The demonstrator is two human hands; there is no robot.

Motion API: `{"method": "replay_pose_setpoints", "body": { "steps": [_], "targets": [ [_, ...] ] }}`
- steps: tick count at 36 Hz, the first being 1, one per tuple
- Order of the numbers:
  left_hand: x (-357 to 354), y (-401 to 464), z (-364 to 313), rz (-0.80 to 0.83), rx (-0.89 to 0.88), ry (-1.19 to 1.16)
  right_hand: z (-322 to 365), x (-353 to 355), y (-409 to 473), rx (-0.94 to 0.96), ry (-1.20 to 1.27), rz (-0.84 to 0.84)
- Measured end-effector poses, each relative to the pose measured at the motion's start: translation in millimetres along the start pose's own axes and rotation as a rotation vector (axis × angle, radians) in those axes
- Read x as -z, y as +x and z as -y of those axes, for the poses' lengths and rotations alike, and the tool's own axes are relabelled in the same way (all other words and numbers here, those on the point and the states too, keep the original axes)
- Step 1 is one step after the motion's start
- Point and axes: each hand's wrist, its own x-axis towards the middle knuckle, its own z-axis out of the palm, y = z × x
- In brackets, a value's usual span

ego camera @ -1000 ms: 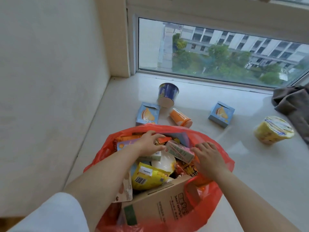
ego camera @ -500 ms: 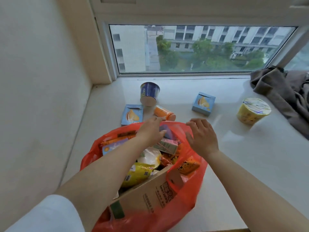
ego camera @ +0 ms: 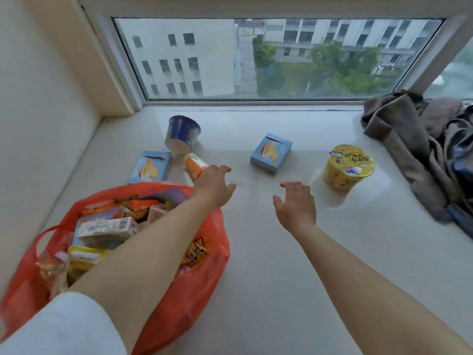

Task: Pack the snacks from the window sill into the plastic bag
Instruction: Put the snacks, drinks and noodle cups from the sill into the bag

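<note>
Reaching, your left hand (ego camera: 213,185): grip open, empty, fingers spread just beside the orange cup (ego camera: 195,165).
Your right hand (ego camera: 295,204): grip open, holding nothing, above the window sill (ego camera: 268,252).

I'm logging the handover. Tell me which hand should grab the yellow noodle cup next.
Right. The right hand is open, empty and already out on the sill nearest the yellow noodle cup. The left hand hovers by the orange tube, beside the plastic bag, farther off.
</note>
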Motion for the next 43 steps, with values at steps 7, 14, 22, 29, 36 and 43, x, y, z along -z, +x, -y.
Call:
{"method": "replay_pose_setpoints", "body": {
  "steps": [7, 14, 22, 29, 36, 43],
  "targets": [
    [-22.4, 16.1, -21.7, 0.082, 0.070, 0.001, -28.9, 3.5, 26.1, -0.016, -0.020, 0.106],
    [-24.6, 59.5, -12.8, 0.093, 0.154, 0.007, -31.7, -9.1, 71.1, -0.068, -0.045, 0.167],
    [-31.5, 105.6, 19.6, 0.110, 0.384, -0.159, -21.1, -31.9, 127.5, -0.065, -0.078, 0.299],
    [-54.8, 155.8, 54.3, 0.047, 0.593, -0.154, -19.9, -61.6, 185.1, -0.036, -0.098, 0.384],
    [-78.3, 192.7, 77.6, -0.017, 0.740, -0.213, -29.9, -95.6, 231.2, -0.065, -0.189, 0.411],
    [-94.6, 217.8, 94.0, -0.029, 0.811, -0.236, -25.1, -123.9, 260.6, -0.059, -0.258, 0.429]
  ]
}}
